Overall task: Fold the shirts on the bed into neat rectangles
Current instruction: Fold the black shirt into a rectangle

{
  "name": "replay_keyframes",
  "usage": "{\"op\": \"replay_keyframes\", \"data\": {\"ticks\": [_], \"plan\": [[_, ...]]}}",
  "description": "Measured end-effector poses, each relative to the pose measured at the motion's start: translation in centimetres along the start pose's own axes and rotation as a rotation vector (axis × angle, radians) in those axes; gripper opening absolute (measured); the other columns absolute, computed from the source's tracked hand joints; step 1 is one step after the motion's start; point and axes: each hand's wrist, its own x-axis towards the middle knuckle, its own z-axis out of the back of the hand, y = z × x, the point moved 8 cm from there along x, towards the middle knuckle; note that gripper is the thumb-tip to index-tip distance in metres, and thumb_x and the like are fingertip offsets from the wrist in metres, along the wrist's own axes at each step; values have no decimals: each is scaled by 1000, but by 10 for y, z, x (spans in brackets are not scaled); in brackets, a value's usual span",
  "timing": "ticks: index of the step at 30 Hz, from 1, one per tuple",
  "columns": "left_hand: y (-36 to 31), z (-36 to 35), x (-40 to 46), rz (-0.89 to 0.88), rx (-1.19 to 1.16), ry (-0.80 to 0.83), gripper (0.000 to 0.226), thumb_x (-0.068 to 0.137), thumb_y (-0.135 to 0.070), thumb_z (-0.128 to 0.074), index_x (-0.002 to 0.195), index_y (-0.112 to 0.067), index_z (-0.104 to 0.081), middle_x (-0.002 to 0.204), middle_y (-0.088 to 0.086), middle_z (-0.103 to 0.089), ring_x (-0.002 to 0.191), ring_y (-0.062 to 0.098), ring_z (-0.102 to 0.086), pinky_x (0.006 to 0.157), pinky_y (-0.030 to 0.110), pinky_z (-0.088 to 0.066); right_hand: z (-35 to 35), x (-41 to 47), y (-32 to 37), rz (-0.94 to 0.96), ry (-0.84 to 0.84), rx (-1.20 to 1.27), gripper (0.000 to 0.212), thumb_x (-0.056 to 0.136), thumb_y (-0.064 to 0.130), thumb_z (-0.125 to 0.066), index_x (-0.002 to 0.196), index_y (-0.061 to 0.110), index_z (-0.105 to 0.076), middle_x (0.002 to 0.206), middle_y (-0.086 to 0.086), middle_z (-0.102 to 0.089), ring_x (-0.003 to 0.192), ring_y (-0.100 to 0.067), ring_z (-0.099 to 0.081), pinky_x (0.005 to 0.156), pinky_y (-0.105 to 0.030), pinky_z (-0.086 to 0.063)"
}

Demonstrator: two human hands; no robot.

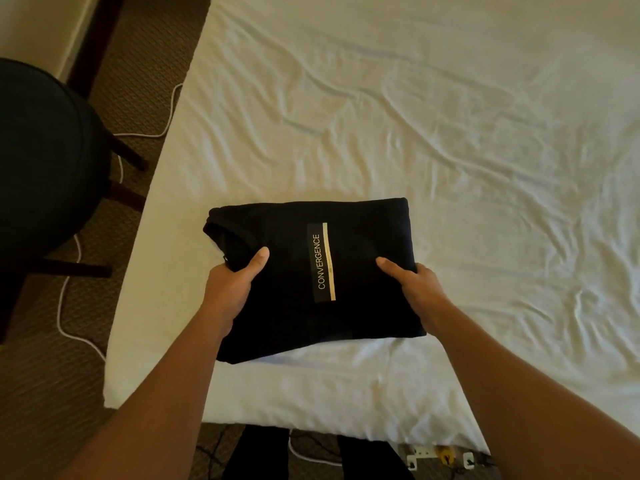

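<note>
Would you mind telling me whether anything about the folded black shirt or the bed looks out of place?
Nothing is damaged or spilled. The black shirt is a fairly neat rectangle held by the left hand and right hand, though its collar corner bulges slightly. The white sheet is wrinkled.

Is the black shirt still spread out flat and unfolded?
No, the black shirt is folded into a rectangle, gripped at its sides by both hands.

Black shirt [346, 271] with gold stripe, white sheet [450, 133].

Shirt [311, 271] on bed [450, 133]
</note>
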Motion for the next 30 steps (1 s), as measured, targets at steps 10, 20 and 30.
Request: {"op": "replay_keyframes", "data": {"ticks": [10,20,30], "plan": [[-57,11,-36,-182,-159,57,42,96,-42,-68,133,-24,-61,122,-2,-71,112,25,-67,104,50,-51,15,-46,61,294,-88,-140,57,85,47,-77,124,15,-51,108,1,-63,90,-11,-62,64,-23,-49],[-185,103,-180,-346,-198,44,42,96,-43,-67,133,-21,-63,120,-1,-71,112,26,-67,103,51,-51,35,-205,205,543,-38,-154,61,87,41,-77,132,13,-48,103,10,-57,84,-3,-56,63,-19,-45],[-277,214,-279,-501,-244,35,11,94,-35,-72,101,-29,-67,113,0,-73,106,28,-68,101,51,-52,17,-329,303,729,-54,-155,57,86,43,-77,127,12,-54,103,5,-63,87,-10,-63,61,-20,-50]]}}
